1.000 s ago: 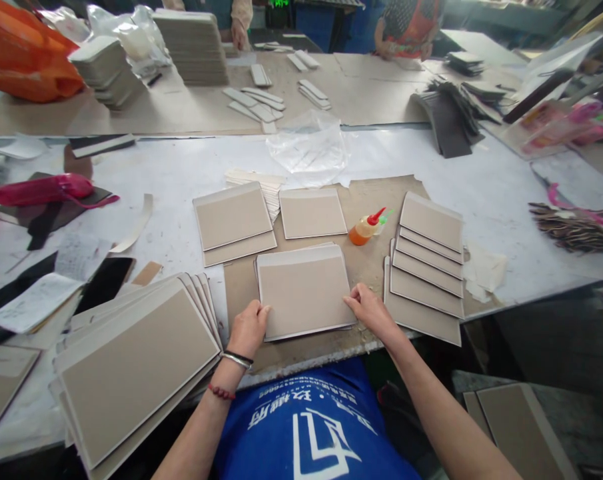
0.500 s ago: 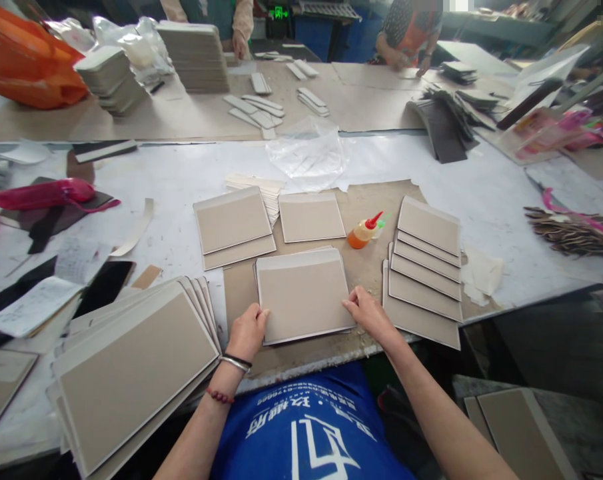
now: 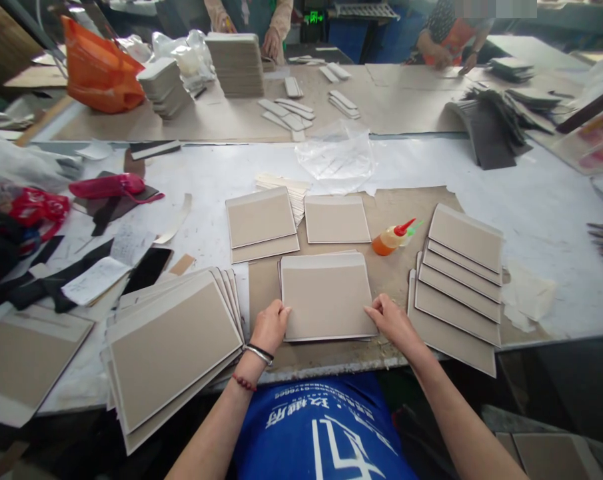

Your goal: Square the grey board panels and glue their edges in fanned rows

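Note:
A small stack of grey-brown cardboard panels (image 3: 326, 293) lies on a brown board at the table's near edge. My left hand (image 3: 270, 327) grips its lower left corner, fingers curled on the edge. My right hand (image 3: 392, 319) pinches the lower right corner. An orange glue bottle with a red nozzle (image 3: 392, 238) lies on its side just beyond the stack.
Fanned panels (image 3: 460, 280) lie to the right, a larger fanned pile (image 3: 174, 347) to the left, two more panels (image 3: 261, 223) behind. A clear plastic bag (image 3: 337, 155), pink item (image 3: 106, 186) and papers sit farther off. Other people work at the far table (image 3: 231, 117).
My head turned left, so everything shifted right in view. Both hands stay at the stack's lower corners, squaring it slightly.

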### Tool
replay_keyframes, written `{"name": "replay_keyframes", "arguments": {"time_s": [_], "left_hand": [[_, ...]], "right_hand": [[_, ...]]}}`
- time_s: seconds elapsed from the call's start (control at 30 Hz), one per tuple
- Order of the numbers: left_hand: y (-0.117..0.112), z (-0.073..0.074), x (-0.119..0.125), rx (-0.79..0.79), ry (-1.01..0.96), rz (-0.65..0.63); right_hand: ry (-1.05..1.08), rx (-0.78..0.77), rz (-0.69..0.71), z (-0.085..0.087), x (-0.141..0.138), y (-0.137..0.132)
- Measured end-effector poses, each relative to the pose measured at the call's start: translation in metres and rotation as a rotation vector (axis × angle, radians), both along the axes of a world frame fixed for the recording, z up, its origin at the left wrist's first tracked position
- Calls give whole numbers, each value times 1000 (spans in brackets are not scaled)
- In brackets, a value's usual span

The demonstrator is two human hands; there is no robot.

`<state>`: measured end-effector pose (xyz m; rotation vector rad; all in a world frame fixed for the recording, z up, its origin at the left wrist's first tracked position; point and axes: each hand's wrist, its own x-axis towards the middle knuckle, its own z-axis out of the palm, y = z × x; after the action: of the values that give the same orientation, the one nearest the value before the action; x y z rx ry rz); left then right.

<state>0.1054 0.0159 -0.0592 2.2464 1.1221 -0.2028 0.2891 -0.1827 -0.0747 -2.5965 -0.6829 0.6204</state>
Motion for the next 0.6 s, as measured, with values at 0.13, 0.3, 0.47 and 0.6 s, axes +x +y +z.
{"name": "replay_keyframes", "arguments": {"time_s": [0.13, 0.3, 0.47, 0.6], "left_hand": [[0, -1, 0, -10, -8, 0], [1, 0, -1, -14, -5, 4], [0, 0, -1, -10, 1, 7], [0, 0, 0, -1, 14, 8]], "right_hand": [[-1, 1, 4, 1, 0, 0], [2, -1, 3, 4, 0, 0], [11, 1, -6, 3, -1, 1], [2, -10, -1, 5, -2, 0]]}}
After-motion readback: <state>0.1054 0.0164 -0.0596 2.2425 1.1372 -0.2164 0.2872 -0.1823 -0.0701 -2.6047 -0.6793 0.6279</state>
